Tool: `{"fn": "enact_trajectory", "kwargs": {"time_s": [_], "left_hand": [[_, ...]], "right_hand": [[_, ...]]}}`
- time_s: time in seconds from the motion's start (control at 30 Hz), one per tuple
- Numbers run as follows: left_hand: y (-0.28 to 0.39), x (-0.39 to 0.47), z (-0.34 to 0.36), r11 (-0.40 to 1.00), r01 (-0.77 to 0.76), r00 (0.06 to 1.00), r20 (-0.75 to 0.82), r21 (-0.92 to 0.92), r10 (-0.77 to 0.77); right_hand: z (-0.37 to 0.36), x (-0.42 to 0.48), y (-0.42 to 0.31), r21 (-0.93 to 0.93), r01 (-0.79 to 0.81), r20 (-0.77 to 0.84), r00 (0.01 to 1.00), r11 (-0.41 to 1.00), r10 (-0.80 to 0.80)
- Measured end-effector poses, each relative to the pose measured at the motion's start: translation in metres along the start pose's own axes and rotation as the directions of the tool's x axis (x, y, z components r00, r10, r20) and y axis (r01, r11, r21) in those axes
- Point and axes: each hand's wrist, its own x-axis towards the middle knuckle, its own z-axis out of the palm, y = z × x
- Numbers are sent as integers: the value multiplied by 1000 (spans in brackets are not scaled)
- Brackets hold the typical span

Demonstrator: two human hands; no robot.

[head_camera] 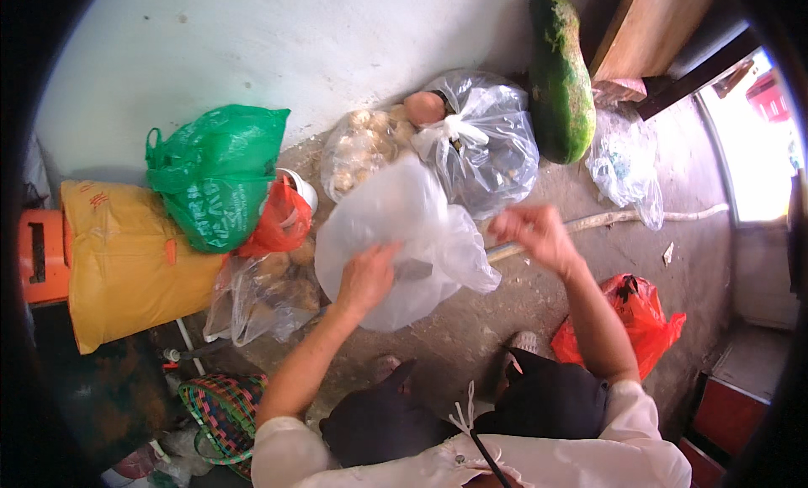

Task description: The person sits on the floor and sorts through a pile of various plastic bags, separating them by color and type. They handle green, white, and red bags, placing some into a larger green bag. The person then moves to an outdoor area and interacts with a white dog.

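My left hand (369, 276) is at the near left side of a large translucent plastic bag (391, 204), its fingers bent against the film; whether they pinch it I cannot tell. A dark grey patch shows on or through the bag beside those fingers. To the right of the bag, my right hand (536, 235) hangs in the air, blurred, with its fingers curled; it does not visibly hold anything. Behind the bag lie a clear bag of pale, rounded produce (358, 141), a reddish-brown round thing (425, 109) and a knotted clear plastic bag (486, 153).
A long green gourd (562, 78) leans by the wall. Green (218, 172) and red (284, 220) bags sit left, beside a yellow sack (139, 254). A wooden pole (606, 220) lies on the floor. Another red bag (644, 317) is right; a woven basket (224, 406) stands near left.
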Motion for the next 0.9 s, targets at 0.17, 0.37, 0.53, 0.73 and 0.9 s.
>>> {"fn": "enact_trajectory", "kwargs": {"time_s": [0.17,0.37,0.53,0.73,0.9], "left_hand": [[5,-54,14,984,87,989,-107,-154,-104],[9,-94,8,978,106,975,-172,-182,-138],[3,-129,-10,955,75,928,-331,-288,-173],[19,-123,-43,830,69,889,-343,-554,-302],[68,-102,-82,978,-194,546,-837,-81,39]], "right_hand": [[-9,123,11,-461,250,-269,875,852,-402],[12,161,52,-879,-51,-8,996,474,93],[-37,143,13,-506,168,-298,886,846,-354],[-83,102,-47,125,177,-435,894,976,-107],[-88,49,-70,359,245,-362,926,901,-108]]}}
